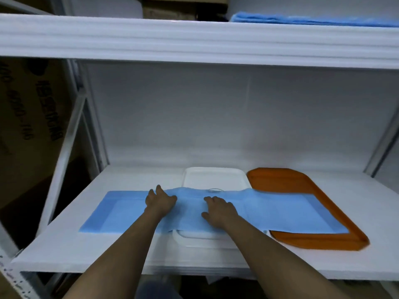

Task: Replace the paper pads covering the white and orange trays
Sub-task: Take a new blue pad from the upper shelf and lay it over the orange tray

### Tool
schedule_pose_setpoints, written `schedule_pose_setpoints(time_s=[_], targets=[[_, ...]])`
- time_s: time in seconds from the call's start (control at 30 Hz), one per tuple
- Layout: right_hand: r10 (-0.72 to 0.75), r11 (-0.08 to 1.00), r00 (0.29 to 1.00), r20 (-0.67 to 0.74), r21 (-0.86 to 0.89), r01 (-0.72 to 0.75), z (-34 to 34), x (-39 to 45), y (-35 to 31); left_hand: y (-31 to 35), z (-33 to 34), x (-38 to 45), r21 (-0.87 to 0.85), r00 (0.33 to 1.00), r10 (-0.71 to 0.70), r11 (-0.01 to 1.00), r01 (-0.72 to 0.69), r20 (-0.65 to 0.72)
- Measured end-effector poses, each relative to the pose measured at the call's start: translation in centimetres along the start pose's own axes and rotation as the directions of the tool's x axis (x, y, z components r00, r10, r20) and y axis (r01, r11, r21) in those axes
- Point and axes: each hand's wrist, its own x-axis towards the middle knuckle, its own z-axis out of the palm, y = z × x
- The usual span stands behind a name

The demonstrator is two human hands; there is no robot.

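Both hands, left hand [160, 200] and right hand [219, 209], pressed spread on the blue pad [280, 212], which straddled white tray [213, 176] and orange tray [291, 182]; sliding risked bunching it.

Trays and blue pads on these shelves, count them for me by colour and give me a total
White: 1, the white tray under the pad.
Orange: 1, the orange tray to its right.
Blue: 2, the blue pad spread across both trays under both hands, and the blue stack on the upper shelf, sheets uncountable.
Total: 4
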Motion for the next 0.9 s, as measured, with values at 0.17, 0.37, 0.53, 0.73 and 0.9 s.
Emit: schedule_pose_setpoints(time_s=[0.17, 0.37, 0.53, 0.73, 0.9], targets=[[0.092, 0.996, 0.996, -0.012, -0.022, -0.092, -0.6, -0.2, 6.3, 3.3, 4.7, -0.8, 0.250, 0.979, 0.192, 0.947, -0.202, 0.067], [0.168, 0.985, 0.985, -0.046, -0.035, -0.169, 1.0, 2.3, 12.9, 5.1, 8.9, 1.9, 0.458, 0.941, 0.274, 0.822, -0.337, 0.200], [0.160, 0.983, 0.987, -0.027, -0.086, -0.162, 2.4, 5.5, 16.1, 5.3, 11.2, 5.1, 0.551, 0.914, 0.259, 0.734, -0.396, 0.313], [0.149, 0.970, 0.989, -0.008, -0.195, -0.147, 2.2, 8.7, 18.8, 4.8, 11.7, 8.5, 0.670, 0.906, 0.252, 0.611, -0.422, 0.341], [0.133, 0.959, 0.991, -0.002, -0.253, -0.129, 1.4, 10.8, 20.2, 3.8, 10.7, 10.9, 0.769, 0.910, 0.264, 0.488, -0.413, 0.320]])
